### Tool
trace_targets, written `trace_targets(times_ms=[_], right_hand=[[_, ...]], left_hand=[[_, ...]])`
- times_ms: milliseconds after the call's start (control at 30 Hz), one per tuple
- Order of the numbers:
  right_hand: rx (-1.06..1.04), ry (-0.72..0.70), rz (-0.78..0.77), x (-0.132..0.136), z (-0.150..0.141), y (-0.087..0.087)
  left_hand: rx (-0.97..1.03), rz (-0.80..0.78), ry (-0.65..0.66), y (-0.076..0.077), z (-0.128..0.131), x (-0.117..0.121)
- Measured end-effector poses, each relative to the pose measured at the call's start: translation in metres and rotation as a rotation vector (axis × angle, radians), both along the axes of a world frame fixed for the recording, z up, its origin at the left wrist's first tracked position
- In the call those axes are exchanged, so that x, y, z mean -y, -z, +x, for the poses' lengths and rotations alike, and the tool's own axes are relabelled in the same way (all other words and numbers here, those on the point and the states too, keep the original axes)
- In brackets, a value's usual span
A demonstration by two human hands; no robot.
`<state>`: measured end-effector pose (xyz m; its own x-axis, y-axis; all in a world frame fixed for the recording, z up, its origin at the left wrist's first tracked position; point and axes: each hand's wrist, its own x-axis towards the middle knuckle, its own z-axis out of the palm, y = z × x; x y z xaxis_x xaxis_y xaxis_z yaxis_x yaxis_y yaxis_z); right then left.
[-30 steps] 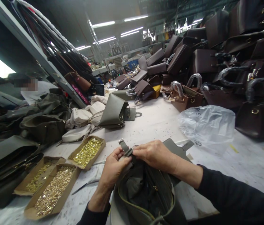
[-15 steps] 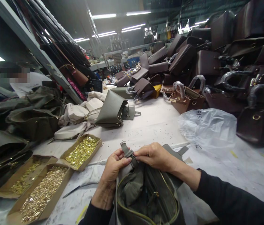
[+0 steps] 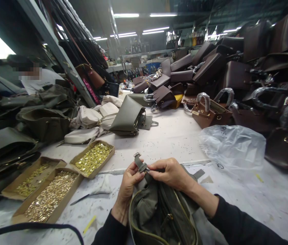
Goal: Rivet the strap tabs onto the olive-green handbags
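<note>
Olive-green bag [image 3: 159,211] hangs open below the grip; left hand [image 3: 131,177] and right hand [image 3: 168,172] pinch its buckled strap [image 3: 141,165]; trays of metal fittings [image 3: 54,197] lie left on the worktop [image 3: 169,139].

Site: a bag workshop, judging by the long pale worktable [image 3: 169,136], its surface marked and scattered with specks, and by cardboard trays [image 3: 92,159] of small gold-coloured metal pieces on it. Finished-looking dark brown handbags [image 3: 210,69], several with plastic-wrapped handles, lie heaped at the right; olive bags [image 3: 48,124] are piled at the left, near a person in a white top [image 3: 44,80]. Background: more benches [image 3: 144,63] and hanging bags [image 3: 196,38] under rows of ceiling tube lights [image 3: 156,30].
</note>
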<state>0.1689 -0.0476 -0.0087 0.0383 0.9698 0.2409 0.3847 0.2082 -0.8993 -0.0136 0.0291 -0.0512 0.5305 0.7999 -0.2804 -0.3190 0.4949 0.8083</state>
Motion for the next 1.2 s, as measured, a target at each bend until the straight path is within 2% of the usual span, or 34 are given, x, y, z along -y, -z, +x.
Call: trace_targets(times_ms=[167, 300, 400, 633, 700, 767, 900, 967, 1067, 1200], right_hand=[[0.237, -0.028, -0.027, -0.002, 0.002, -0.016], [0.330, -0.120, -0.058, -0.006, 0.007, -0.027], [0.409, -0.115, -0.051, -0.007, 0.004, -0.033], [0.733, 0.003, 0.056, -0.003, -0.012, -0.032], [0.850, -0.006, 0.063, -0.002, -0.013, -0.032], [0.939, -0.077, 0.055, -0.004, -0.010, -0.035], [1.002, -0.285, 0.020, -0.009, 0.000, -0.054], [1.035, -0.326, -0.007, -0.011, 0.002, -0.062], [1.051, -0.320, -0.014, -0.012, 0.000, -0.064], [0.998, -0.218, 0.001, -0.010, -0.006, -0.053]], left_hand=[[-0.013, 0.070, 0.027, -0.010, -0.001, 0.003], [-0.040, 0.109, 0.042, -0.018, -0.002, 0.005], [-0.052, 0.143, 0.050, -0.023, -0.004, 0.005], [-0.047, 0.191, 0.045, -0.027, -0.007, 0.007], [-0.042, 0.190, 0.033, -0.026, -0.006, 0.006], [-0.036, 0.180, 0.036, -0.024, -0.005, 0.005], [-0.034, 0.175, 0.077, -0.023, -0.005, 0.004], [-0.039, 0.194, 0.089, -0.024, -0.006, 0.004], [-0.038, 0.210, 0.104, -0.025, -0.008, 0.006], [-0.037, 0.217, 0.093, -0.025, -0.008, 0.007]])
